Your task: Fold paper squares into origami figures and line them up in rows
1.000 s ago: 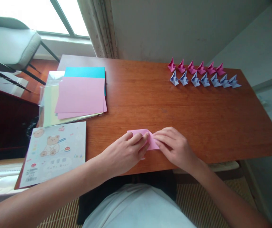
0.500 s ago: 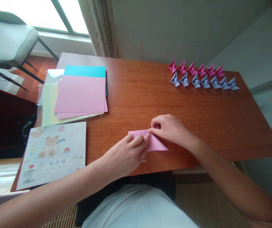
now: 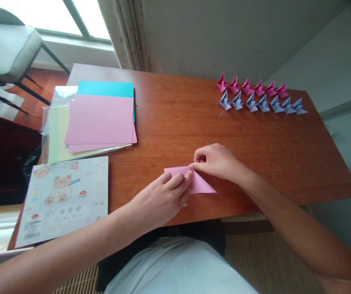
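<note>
A folded sheet of pink origami paper (image 3: pixel 204 186) lies on the table near its front edge, with a pointed corner reaching to the right. My left hand (image 3: pixel 173 192) covers its left and middle part, fingers bent and pressed together on it. At the paper's upper edge, the thumb and index finger of my right hand (image 3: pixel 214 161) pinch a fold close to my left fingertips. What lies under my left palm is hidden.
Pink folded figures (image 3: pixel 247 87) and pale blue ones (image 3: pixel 251 103) stand in two rows at the back right. Sheets of coloured paper (image 3: pixel 102 118) are stacked at the left, above a bear-print book (image 3: pixel 62 200). A chair (image 3: pixel 10 49) stands beyond the table (image 3: pixel 169 110).
My right hand has shifted very slightly upward at the fold. The whole view has moved a little; the paper and my left hand otherwise look the same.
</note>
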The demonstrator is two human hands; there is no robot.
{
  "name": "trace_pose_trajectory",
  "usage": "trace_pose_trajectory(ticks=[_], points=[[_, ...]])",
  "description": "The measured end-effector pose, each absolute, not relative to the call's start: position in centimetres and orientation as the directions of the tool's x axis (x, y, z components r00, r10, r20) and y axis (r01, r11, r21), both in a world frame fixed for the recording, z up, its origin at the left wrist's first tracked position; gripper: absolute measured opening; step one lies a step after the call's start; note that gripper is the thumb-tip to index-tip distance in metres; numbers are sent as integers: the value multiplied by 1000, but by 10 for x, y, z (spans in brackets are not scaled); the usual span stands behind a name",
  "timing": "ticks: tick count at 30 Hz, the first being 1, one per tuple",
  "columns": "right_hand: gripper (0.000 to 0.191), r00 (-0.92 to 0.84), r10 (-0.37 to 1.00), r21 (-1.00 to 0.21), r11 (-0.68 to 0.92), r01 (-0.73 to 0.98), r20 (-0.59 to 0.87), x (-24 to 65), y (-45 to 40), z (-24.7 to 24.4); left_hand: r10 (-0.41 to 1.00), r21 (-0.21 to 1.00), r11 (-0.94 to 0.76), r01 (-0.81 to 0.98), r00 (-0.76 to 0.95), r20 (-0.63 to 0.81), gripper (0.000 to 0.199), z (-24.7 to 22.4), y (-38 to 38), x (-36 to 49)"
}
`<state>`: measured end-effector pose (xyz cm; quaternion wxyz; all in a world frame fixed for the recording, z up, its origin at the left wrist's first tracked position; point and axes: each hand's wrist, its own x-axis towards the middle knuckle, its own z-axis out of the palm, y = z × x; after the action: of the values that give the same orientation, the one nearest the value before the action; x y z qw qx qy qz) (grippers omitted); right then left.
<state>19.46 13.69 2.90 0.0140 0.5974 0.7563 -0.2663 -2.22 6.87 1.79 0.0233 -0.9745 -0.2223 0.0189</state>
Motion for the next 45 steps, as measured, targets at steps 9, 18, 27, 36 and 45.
trace_pose_trajectory(ticks=[9,18,27,36,45], points=[[23,-303,886,-304,198,932,-351,194,137,31,446,-56,-894,445,895,-20,43,15,67,-21],[19,-406,813,-357,264,896,-418,198,145,40,450,-66,-892,448,893,-18,44,14,66,-22],[18,-394,692,-163,377,912,-605,201,144,59,422,-43,-906,421,906,-17,32,13,68,-23],[20,-340,663,-83,387,918,-667,229,114,60,435,-35,-900,435,900,-13,39,12,66,-22],[14,-387,735,-306,251,918,-557,255,90,54,458,16,-889,458,889,3,37,10,67,-23]])
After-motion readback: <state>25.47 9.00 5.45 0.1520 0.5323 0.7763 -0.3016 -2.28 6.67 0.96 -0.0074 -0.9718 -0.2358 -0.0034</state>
